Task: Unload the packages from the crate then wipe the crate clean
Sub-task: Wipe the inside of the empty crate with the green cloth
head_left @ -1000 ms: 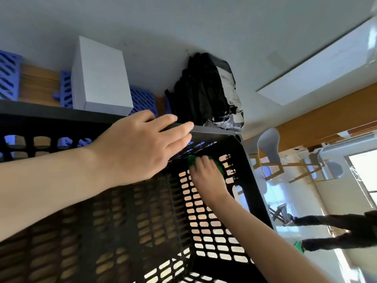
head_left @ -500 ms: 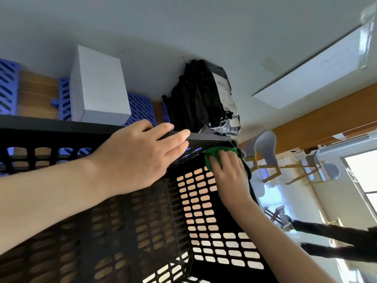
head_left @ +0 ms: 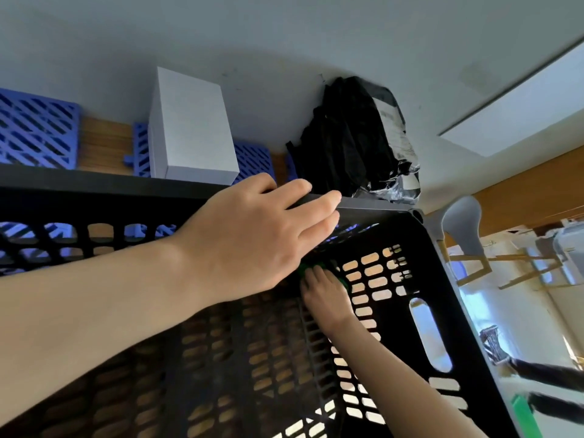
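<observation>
The black plastic crate with many holes (head_left: 94, 184) could slide or tip while it is being wiped. The left hand (head_left: 252, 235) is what stops that. Its fingers (head_left: 319, 200) lie almost straight over the top edge and press down; the thumb is hidden. If that hand lets go, a hard push from the other hand may shove the crate into the two packages just behind it.

The small green cloth (head_left: 306, 269) could also catch in a hole or slip away. It sits deep inside the crate, against the far wall near the corner. The right hand (head_left: 327, 295) rests on it. Its fingertips are partly hidden behind the left hand, so it is not clear whether they curl around the cloth or only press it flat. A loose hold would let the cloth bunch up and miss the corner. A fingertip could poke into a hole and get pinched, too.

Counting: one crate, one cloth and two hands. There are two packages, one white cardboard box (head_left: 192, 128) and one crinkly black plastic bag with a label (head_left: 354, 137). Both stand outside the crate by the wall. No package shows in the part of the crate that can be seen. At least two blue plastic grid mats (head_left: 34, 131) lie behind the crate; more may be hidden.
</observation>
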Demonstrator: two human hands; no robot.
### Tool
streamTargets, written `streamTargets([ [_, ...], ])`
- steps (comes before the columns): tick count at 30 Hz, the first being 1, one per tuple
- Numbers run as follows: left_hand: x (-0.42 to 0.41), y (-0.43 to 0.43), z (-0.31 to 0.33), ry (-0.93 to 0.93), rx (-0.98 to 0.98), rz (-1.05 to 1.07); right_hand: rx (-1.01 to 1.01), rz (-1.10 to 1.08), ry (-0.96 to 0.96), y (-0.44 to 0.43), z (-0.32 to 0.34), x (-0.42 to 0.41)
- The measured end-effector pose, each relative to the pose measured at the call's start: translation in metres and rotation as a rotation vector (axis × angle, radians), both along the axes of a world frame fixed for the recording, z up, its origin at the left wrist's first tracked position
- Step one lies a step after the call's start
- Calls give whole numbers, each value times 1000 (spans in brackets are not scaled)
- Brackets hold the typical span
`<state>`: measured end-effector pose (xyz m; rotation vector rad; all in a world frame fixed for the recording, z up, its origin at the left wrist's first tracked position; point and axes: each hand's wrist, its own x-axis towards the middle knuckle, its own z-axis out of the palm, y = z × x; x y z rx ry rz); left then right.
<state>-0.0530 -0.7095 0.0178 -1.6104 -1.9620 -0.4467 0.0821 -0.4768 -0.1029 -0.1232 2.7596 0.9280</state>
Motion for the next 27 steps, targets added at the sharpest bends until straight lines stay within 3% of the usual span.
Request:
streamTargets([
  [15,4,-2,4,-16,-21,-19,117,-135,497,-3,207,39],
  [18,3,-2,6,-33,-12,-25,65,-34,484,2,195,43],
  [21,3,-2,6,-33,0,-26,40,36,342,0,156,35],
  [27,3,0,7,-23,15,-25,-19,-61,259,-2,79,16],
])
